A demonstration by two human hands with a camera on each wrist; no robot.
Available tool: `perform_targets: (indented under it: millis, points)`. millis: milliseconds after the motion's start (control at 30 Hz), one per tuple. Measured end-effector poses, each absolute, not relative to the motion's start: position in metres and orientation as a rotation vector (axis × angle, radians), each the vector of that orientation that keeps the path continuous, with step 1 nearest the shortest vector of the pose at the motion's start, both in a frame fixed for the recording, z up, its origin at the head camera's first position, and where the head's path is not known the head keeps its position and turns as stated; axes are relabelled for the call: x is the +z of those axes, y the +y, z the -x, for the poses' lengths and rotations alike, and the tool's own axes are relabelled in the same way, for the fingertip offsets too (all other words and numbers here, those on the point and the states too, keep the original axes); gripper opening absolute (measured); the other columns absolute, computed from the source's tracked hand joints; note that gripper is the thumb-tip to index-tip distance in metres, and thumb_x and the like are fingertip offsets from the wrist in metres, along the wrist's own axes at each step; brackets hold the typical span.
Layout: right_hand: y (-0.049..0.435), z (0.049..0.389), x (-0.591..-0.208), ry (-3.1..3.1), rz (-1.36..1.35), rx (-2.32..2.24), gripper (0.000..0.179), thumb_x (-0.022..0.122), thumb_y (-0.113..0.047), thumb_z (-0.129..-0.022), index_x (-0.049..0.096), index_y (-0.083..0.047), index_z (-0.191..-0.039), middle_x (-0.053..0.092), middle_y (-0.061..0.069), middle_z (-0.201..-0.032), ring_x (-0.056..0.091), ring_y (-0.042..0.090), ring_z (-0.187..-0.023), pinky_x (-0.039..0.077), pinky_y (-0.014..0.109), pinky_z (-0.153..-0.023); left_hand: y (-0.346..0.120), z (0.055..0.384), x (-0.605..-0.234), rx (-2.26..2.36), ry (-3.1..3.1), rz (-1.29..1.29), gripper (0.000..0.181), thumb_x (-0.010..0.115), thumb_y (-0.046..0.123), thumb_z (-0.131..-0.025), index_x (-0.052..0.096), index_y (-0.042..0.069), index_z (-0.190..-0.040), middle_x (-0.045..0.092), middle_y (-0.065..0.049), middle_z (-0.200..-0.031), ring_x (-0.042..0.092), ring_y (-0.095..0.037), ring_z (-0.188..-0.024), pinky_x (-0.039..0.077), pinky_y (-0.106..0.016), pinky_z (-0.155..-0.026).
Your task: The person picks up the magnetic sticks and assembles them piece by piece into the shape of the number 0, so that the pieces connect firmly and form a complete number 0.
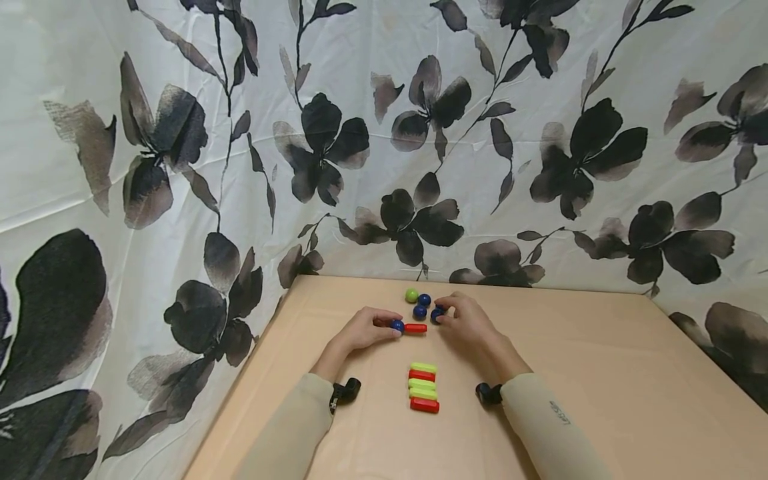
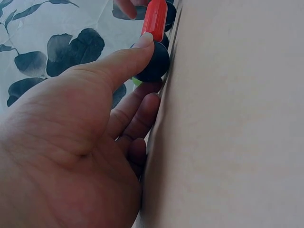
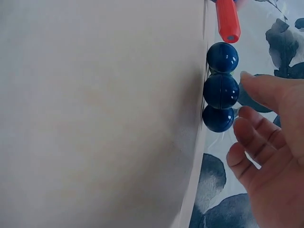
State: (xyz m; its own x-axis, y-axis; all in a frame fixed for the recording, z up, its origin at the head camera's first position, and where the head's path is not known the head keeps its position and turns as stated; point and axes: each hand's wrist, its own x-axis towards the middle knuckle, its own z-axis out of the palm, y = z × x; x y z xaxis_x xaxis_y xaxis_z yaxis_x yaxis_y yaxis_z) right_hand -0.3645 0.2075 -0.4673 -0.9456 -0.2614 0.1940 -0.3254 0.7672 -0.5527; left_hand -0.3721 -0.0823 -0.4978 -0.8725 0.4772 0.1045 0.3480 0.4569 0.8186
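Observation:
My left hand (image 1: 367, 328) pinches a dark blue ball (image 2: 154, 62) between thumb and fingers, low over the table. A short red rod (image 1: 415, 328) extends from that ball toward the right, its near end at my thumb tip in the left wrist view. My right hand (image 1: 465, 317) is beside another blue ball (image 1: 437, 315), partly covering it in the head view. In the right wrist view its thumb and loosely bent fingers lie close to a group of blue balls (image 3: 221, 91), with a gap between thumb and ball.
Behind the hands, a green ball (image 1: 411, 295) sits by two more blue balls (image 1: 420, 312). Nearer my body, several red and yellow-green rods (image 1: 423, 388) lie in a column on the tan table (image 1: 600, 373). A floral cloth (image 1: 372, 167) hangs along the table's back edge.

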Motion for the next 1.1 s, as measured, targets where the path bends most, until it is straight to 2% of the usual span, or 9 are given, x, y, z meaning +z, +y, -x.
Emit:
perform_targets:
  millis: [167, 367, 567, 733, 933, 1100]
  points:
    - [0.2063, 0.3665, -0.4686, -2.886, -0.491, 0.899, 0.041, 0.078, -0.018, -0.095, 0.070, -0.013, -0.135, 0.065, 0.009, -0.110, 0.054, 0.022, -0.085, 0.046, 0.032, -0.070, -0.0816, 0.3724, -0.4972, 1.382, 2.564, -0.716, 0.041, 0.081, 0.032, -0.093, 0.074, 0.018, -0.131, 0.076, 0.004, -0.117, 0.065, -0.014, -0.097, 0.053, -0.036, -0.093]
    - [0.2063, 0.3669, -0.4686, -2.919, -0.530, 0.863, 0.041, 0.078, -0.020, -0.095, 0.071, -0.015, -0.135, 0.063, 0.013, -0.108, 0.053, 0.023, -0.085, 0.042, 0.033, -0.070, -0.0819, 0.3719, -0.4954, 1.387, 2.574, -0.733, 0.041, 0.081, 0.031, -0.093, 0.074, 0.017, -0.130, 0.076, 0.001, -0.117, 0.064, -0.014, -0.096, 0.053, -0.035, -0.092]
    - [0.2083, 0.3672, -0.4714, -2.890, -0.541, 0.890, 0.028, 0.078, -0.018, -0.095, 0.076, -0.011, -0.122, 0.064, 0.013, -0.108, 0.053, 0.022, -0.084, 0.043, 0.033, -0.071, -0.0812, 0.3707, -0.4954, 1.400, 2.561, -0.738, 0.041, 0.081, 0.031, -0.093, 0.074, 0.017, -0.130, 0.076, -0.001, -0.117, 0.064, -0.016, -0.096, 0.052, -0.036, -0.091]
    - [0.2088, 0.3672, -0.4732, -2.866, -0.528, 0.904, 0.016, 0.080, -0.020, -0.093, 0.076, -0.014, -0.108, 0.066, 0.008, -0.109, 0.055, 0.021, -0.082, 0.046, 0.033, -0.073, -0.0812, 0.3724, -0.4974, 1.387, 2.566, -0.729, 0.041, 0.081, 0.031, -0.093, 0.074, 0.017, -0.131, 0.076, 0.000, -0.117, 0.064, -0.015, -0.096, 0.052, -0.033, -0.090]
    - [0.2091, 0.3663, -0.4738, -2.893, -0.480, 0.929, 0.017, 0.081, -0.019, -0.092, 0.077, -0.018, -0.108, 0.068, 0.004, -0.108, 0.056, 0.021, -0.087, 0.048, 0.033, -0.078, -0.0810, 0.3745, -0.4992, 1.371, 2.577, -0.720, 0.041, 0.081, 0.032, -0.093, 0.074, 0.019, -0.131, 0.075, 0.003, -0.114, 0.063, -0.014, -0.095, 0.052, -0.033, -0.089]
    - [0.2098, 0.3655, -0.4735, -2.895, -0.483, 0.962, 0.018, 0.082, -0.017, -0.091, 0.076, -0.017, -0.108, 0.071, 0.004, -0.110, 0.056, 0.020, -0.085, 0.048, 0.032, -0.076, -0.0809, 0.3747, -0.4992, 1.363, 2.589, -0.728, 0.040, 0.080, 0.033, -0.093, 0.074, 0.019, -0.131, 0.075, 0.003, -0.115, 0.063, -0.014, -0.096, 0.052, -0.034, -0.090]
